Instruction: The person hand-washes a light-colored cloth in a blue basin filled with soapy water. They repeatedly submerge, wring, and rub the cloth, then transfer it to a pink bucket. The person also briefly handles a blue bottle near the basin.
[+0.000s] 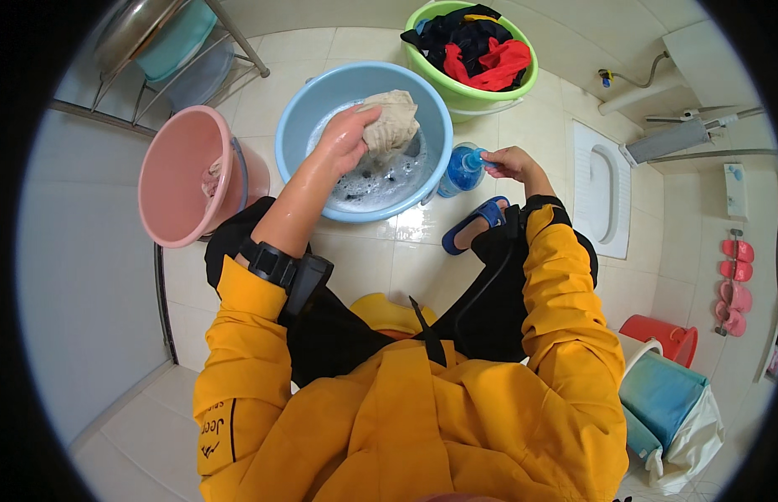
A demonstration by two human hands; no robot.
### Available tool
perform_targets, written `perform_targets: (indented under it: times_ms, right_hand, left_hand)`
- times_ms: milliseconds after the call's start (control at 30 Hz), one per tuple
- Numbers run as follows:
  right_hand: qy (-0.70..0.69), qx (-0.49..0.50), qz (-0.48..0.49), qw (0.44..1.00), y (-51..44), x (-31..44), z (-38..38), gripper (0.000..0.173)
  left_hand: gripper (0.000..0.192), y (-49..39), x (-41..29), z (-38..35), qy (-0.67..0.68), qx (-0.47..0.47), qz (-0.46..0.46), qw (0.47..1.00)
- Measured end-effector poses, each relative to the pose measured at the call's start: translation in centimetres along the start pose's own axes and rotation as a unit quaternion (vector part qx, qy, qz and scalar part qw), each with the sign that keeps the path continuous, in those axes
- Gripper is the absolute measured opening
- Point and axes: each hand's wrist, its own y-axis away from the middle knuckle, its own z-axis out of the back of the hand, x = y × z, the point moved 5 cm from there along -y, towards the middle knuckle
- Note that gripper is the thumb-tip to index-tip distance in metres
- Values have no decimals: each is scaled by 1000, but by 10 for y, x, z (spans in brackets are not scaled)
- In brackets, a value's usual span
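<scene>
Over a light-blue plastic basin (442, 132), my left hand (346, 139) grips a bunched, wet-looking beige cloth (392, 122). Soapy water (379, 182) with white suds stands in the basin below it. To the right of the basin is a clear bottle of blue liquid (459, 174), standing on the floor or just above it; I cannot tell which. My right hand (513, 164) has its fingers closed on the blue cap (475, 159) at the bottle's top.
Behind the basin stands a green bucket (467, 103) of dark and red clothes (499, 66). A pink bucket (185, 182) with a small cloth is at left, below a metal rack (241, 37). At right are a squat toilet (602, 194) and a blue slipper (477, 223) on my foot.
</scene>
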Motion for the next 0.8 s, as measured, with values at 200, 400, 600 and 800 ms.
perform_targets:
  times_ms: [200, 400, 600, 800]
  right_hand:
    - [24, -13, 2, 1000, -2, 0, 3, 35]
    - [78, -39, -21, 996, -8, 0, 6, 35]
    - [39, -174, 54, 982, 28, 64, 15, 32]
    - [-255, 27, 350, 901, 118, 168, -77, 38]
  left_hand:
    - [31, 0, 2, -6, 20, 1, 7, 1000]
    - [31, 7, -1, -7, 32, -10, 22, 999]
    - [35, 8, -7, -8, 131, 51, 23, 990]
    - [34, 8, -7, -24, 150, 73, -23, 986]
